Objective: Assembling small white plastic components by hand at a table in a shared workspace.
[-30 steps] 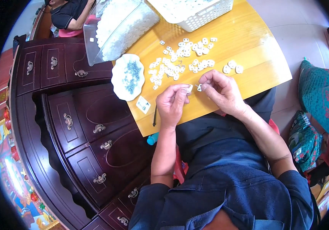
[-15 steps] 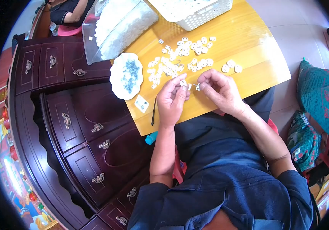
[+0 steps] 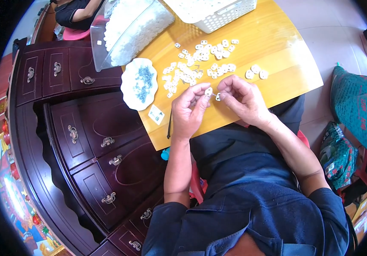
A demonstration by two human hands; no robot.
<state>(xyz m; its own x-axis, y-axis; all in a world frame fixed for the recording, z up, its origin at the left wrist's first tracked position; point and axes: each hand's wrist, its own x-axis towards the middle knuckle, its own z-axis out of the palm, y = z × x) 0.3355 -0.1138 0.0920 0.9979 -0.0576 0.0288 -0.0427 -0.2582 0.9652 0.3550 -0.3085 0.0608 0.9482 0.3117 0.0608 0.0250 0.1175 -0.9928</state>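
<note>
Over the near part of the yellow wooden table [image 3: 286, 55], my left hand [image 3: 188, 112] pinches a small white plastic piece [image 3: 209, 91] with a hole between thumb and fingers. Close beside it, my right hand [image 3: 245, 102] holds a second white piece [image 3: 218, 97] at its fingertips; a thin metal pin seems to lie between the two. Many similar white pieces [image 3: 186, 76] are scattered beyond my hands, with some thin metal bits among them. Three rounder white pieces [image 3: 255, 68] sit apart to the right.
A scalloped white plate [image 3: 128, 96] holds small dark metal pins. Near it lie a white card [image 3: 156, 115] and a thin black stick [image 3: 169, 126]. Behind stand a clear bin [image 3: 102, 55] of white pieces and a white basket [image 3: 230, 17]. Dark drawers [image 3: 81, 136] flank the left; green sacks [image 3: 356, 111] the right.
The left hand's white piece has been raised and brought closer to the right hand's piece. The right hand has shifted slightly left.
</note>
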